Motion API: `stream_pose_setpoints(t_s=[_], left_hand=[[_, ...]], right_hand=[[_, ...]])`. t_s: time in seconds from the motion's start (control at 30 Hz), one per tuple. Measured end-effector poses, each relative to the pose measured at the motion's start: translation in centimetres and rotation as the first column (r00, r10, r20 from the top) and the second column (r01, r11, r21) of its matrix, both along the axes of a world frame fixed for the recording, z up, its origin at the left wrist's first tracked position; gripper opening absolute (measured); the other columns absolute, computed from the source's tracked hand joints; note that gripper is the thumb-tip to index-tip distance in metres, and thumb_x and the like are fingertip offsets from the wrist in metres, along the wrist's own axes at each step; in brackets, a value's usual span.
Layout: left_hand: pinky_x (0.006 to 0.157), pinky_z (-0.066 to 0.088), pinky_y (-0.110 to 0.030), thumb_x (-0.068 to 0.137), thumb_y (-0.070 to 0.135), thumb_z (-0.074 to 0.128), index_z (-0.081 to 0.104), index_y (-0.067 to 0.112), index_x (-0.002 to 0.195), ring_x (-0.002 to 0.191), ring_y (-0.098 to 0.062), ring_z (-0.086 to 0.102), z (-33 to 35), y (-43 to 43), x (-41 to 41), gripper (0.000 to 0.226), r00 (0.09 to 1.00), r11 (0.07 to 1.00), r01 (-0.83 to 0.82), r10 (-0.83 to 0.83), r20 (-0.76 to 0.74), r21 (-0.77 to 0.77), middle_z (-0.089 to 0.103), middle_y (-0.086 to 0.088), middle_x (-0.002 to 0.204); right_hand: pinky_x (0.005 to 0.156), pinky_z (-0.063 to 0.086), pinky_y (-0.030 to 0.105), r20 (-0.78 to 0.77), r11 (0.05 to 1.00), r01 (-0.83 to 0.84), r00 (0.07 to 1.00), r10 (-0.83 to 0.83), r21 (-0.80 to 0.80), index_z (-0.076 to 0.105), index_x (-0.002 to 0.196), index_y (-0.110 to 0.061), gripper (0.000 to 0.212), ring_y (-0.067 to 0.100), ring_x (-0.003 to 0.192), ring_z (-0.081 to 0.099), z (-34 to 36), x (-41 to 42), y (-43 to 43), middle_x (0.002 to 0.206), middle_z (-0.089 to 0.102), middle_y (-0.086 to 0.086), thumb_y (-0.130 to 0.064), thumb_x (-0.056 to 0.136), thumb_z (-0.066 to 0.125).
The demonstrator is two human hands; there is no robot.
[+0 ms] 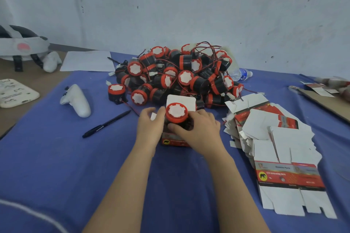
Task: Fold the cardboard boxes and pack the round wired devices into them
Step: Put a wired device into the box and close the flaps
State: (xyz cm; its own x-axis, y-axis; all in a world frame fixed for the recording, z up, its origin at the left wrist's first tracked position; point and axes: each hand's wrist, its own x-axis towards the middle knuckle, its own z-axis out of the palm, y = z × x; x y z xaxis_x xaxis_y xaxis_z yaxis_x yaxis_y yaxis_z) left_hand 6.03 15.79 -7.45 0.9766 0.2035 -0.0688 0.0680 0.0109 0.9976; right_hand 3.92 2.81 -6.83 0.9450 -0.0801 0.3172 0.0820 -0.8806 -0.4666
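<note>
Nearest, on the right of the blue-covered table (56,157), lies a flat cardboard box (289,176), unfolded, red printed band up and white flaps spread. Behind it a loose heap of flat boxes (265,128) fans out toward the far right.

In the middle, both forearms reach forward to a folded box (176,141) standing upright on the cloth, its white top flap raised at the back. The left hand (149,123) curls its fingers round the box's left side and holds it. The right hand (197,128) grasps the black body of a round device (177,112), thumb laid across its front. The device sits partway in the open top of the box, its red cap with a white centre facing up and toward the camera.

To the left lie a black pen (106,125) and, farther out, a white controller (77,100).

Just behind the box rises a big pile of devices (180,77), black and red with tangled red and black wires. One lone device (116,91) stands at its left edge. A plastic bottle (240,74) lies at the pile's right.

At the far left are a sheet of paper (87,61) and a headset (20,45).
</note>
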Motion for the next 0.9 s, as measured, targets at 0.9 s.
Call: stream_pose_setpoints(t_s=[0.9], left_hand=[[0.065, 0.04, -0.02, 0.099, 0.02, 0.048, 0.048, 0.02, 0.134, 0.107, -0.016, 0.052, -0.4, 0.1, 0.5, 0.035, 1.0, 1.0, -0.021, 0.021, 0.008, -0.013, 0.053, -0.004, 0.132]], right_hand=[[0.092, 0.022, 0.028, 0.133, 0.994, -0.042, 0.991, 0.028, 0.1, 0.048, 0.121, -0.024, 0.059, 0.014, 0.105, 0.053, 0.5, -0.3, 0.7, 0.106, 0.062, -0.007, -0.057, 0.076, 0.066]])
